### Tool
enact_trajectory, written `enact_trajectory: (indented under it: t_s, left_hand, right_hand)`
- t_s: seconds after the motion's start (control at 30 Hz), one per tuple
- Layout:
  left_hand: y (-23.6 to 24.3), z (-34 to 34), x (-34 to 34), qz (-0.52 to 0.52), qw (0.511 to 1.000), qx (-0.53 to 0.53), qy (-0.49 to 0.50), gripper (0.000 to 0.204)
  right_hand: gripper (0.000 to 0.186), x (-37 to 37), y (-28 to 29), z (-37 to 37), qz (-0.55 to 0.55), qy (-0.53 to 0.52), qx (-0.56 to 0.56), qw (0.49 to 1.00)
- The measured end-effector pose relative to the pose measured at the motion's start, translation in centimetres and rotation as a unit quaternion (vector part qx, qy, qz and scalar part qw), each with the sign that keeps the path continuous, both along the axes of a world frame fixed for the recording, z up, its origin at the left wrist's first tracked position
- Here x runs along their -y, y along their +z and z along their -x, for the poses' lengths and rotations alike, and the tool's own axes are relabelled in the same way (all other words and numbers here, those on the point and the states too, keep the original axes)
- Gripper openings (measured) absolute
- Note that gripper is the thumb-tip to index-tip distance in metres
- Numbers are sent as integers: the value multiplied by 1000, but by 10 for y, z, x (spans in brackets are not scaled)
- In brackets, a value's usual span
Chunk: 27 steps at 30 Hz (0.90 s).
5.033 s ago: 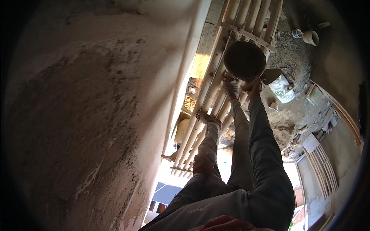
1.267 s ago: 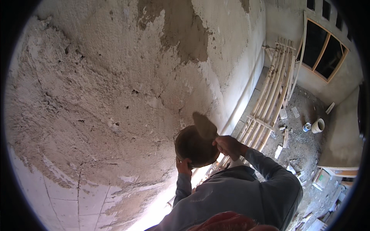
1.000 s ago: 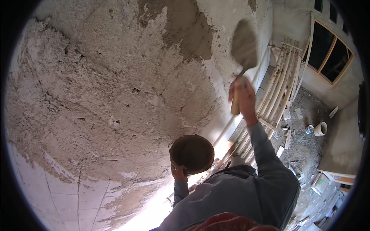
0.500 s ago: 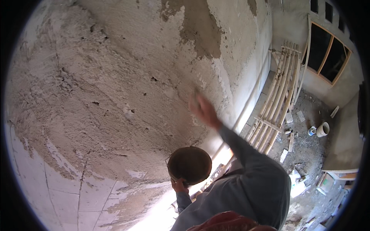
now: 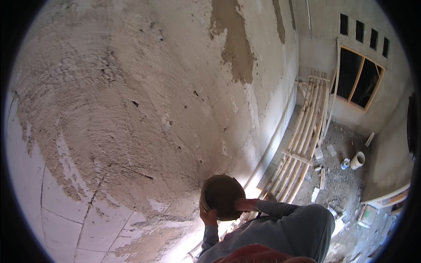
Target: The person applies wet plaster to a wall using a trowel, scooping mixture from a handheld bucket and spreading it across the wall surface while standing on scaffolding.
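A dark round bucket (image 5: 218, 187) hangs in front of me close to the wall, its mouth facing up. My left hand (image 5: 208, 216) grips its near left side, with the thumb at the rim. My right hand (image 5: 247, 204) reaches over the right rim into the bucket. Its fingers are lost in the shadow inside, so I cannot see what they hold. Beside the bucket rises the wall (image 5: 144, 109), covered in rough brown plaster, with a darker, wet-looking patch (image 5: 234, 44) higher up. At the lower left, pale jointed blocks (image 5: 61, 219) show bare.
To the right stands a scaffold platform of wooden poles (image 5: 302, 136), running along the wall. Below it, the rubble-strewn floor (image 5: 337, 184) holds a white bucket (image 5: 358, 160) and a smaller blue-and-white tub (image 5: 345, 164). A wood-framed window (image 5: 359, 79) sits in the far wall.
My right hand has come down from the wall into the bucket. The bucket and my left hand now appear slightly lower and farther right. The view has shifted too.
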<state>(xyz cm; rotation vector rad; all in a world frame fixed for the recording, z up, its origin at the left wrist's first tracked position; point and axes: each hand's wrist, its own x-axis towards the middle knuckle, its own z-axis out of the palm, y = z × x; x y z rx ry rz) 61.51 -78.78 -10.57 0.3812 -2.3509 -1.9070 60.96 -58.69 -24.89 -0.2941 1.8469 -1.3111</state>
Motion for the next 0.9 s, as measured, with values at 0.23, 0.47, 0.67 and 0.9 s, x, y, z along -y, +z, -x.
enact_trajectory:
  t_s: [0.23,0.47,0.67,0.9]
  left_hand:
    - [-38,13,19,-132,989,-51,-38,71]
    - [-56,11,15,-220,974,41,11,66]
    - [-89,3,16,-291,942,99,134,55]
    - [-95,-26,41,-207,937,103,263,52]
  right_hand:
    - [32,-12,107,-25,168,-56,147,973]
    - [36,-46,96,-25,251,-169,156,940]
    - [33,-126,219,29,419,-361,76,830]
    - [33,-230,396,115,319,-600,-499,538]
